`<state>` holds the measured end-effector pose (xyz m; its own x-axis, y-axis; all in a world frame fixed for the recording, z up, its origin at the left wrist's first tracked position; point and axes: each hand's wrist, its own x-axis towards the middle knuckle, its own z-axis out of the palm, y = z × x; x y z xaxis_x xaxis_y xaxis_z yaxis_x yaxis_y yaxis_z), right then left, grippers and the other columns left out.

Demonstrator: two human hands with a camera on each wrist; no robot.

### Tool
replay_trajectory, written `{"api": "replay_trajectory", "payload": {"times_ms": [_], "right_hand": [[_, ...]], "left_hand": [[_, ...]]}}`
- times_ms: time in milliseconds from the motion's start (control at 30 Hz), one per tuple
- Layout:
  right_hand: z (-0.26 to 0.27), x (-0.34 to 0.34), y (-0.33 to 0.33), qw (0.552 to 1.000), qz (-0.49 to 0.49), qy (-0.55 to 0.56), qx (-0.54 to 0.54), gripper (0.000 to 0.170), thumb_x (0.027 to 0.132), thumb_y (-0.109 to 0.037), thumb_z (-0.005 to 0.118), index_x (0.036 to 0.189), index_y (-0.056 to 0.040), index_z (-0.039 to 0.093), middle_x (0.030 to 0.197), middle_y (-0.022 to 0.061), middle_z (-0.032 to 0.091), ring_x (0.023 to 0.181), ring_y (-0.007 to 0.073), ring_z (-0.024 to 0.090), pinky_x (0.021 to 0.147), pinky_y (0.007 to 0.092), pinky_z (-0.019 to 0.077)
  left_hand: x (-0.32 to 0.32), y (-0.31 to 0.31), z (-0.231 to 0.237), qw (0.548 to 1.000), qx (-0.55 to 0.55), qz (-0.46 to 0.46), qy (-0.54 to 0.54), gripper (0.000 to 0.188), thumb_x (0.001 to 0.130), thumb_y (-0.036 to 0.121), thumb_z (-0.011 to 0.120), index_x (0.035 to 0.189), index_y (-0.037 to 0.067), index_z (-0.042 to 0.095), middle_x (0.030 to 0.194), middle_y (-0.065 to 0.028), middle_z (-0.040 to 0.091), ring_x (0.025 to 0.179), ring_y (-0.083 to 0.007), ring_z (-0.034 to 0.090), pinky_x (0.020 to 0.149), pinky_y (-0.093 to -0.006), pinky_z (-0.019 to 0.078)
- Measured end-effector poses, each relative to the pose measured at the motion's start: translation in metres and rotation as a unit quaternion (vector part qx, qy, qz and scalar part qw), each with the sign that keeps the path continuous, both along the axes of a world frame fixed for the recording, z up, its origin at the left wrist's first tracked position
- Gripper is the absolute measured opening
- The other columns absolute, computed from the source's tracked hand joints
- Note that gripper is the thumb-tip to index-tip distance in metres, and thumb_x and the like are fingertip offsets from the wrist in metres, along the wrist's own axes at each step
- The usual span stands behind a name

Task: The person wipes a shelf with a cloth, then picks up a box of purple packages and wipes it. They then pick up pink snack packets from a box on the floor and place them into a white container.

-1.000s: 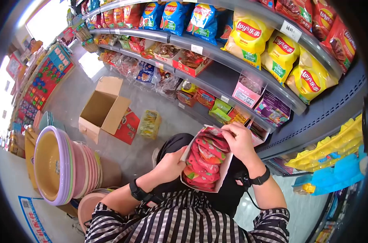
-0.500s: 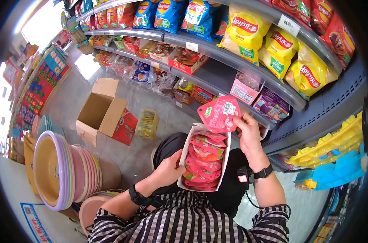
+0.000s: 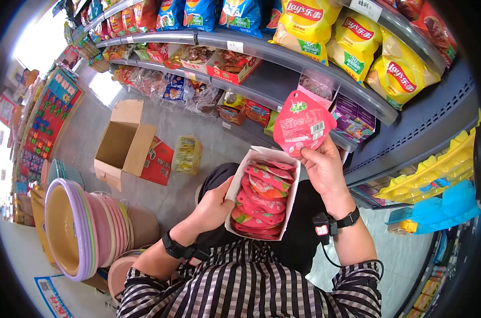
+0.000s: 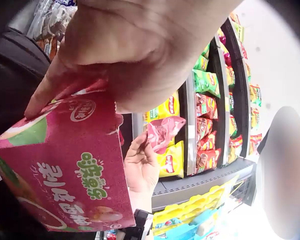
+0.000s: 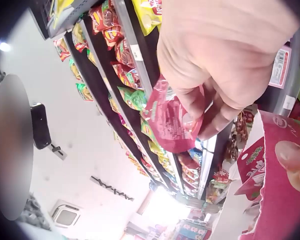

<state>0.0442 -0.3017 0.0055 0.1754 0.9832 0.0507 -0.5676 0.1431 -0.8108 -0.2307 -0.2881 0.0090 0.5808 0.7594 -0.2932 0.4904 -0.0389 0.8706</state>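
Observation:
My left hand (image 3: 211, 205) grips the near-left side of an open-topped cardboard box (image 4: 65, 170), pink with printed fruit outside and white inside. The box rests over the lap, its opening facing up in the head view. A row of overlapping pink packets (image 3: 261, 199) fills it. Beyond the box's upper right corner, my right hand (image 3: 328, 168) pinches one pink packet (image 3: 304, 122) by its lower edge, thumb in front. Its barcode and small print face the head camera. In the right wrist view, this packet (image 5: 170, 120) hangs from the fingertips, apart from the box.
Shelves ahead carry yellow chip bags (image 3: 306, 26), blue chip bags (image 3: 240, 16) and small snack boxes (image 3: 234, 66). On the floor to the left are an open carton (image 3: 118, 143) and a yellow pack (image 3: 188, 155). Stacked basins (image 3: 65, 228) stand nearer, left of the knees.
The right hand, earlier at the box's top edge, has lifted one packet out and up. Since then, the packet has turned in its fingers. The left hand still holds the box.

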Motion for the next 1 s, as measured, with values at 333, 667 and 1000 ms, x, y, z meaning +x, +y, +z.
{"api": "replay_trajectory", "payload": {"times_ms": [333,667,1000], "right_hand": [[-0.02,-0.005,0.001,0.955,-0.004,-0.294,-0.045,0.022,0.086,0.007,0.056,0.106,-0.0018,0.062,0.095,0.0014,0.066,0.085,0.008,0.061,0.075,0.0247,0.0495],[-0.035,0.002,-0.001,0.97,-0.025,-0.236,-0.056,0.032,0.085,0.009,0.057,0.115,-0.0023,0.059,0.1,0.0028,0.066,0.087,0.0093,0.062,0.08,0.0247,0.0501],[-0.026,-0.006,0.001,0.983,-0.036,-0.172,-0.05,0.031,0.085,0.008,0.057,0.114,-0.0017,0.06,0.099,0.003,0.067,0.085,0.0097,0.063,0.078,0.026,0.0509]], "left_hand": [[0.0,-0.005,0.001,0.998,0.056,-0.009,0.019,0.073,0.078,0.002,0.055,0.145,0.003,0.026,0.116,-0.0168,0.062,0.101,-0.023,0.063,0.083,-0.0324,0.0506],[0.011,0.01,0.001,0.997,0.071,-0.021,0.016,0.07,0.076,0.001,0.05,0.143,0.0,0.026,0.104,-0.0295,0.062,0.096,-0.0416,0.062,0.081,-0.0424,0.0491],[0.01,-0.006,0.005,0.998,-0.002,0.007,-0.069,0.066,0.078,0.002,0.05,0.141,0.001,0.031,0.114,-0.0276,0.058,0.101,-0.0365,0.063,0.084,-0.0372,0.0501]]}}
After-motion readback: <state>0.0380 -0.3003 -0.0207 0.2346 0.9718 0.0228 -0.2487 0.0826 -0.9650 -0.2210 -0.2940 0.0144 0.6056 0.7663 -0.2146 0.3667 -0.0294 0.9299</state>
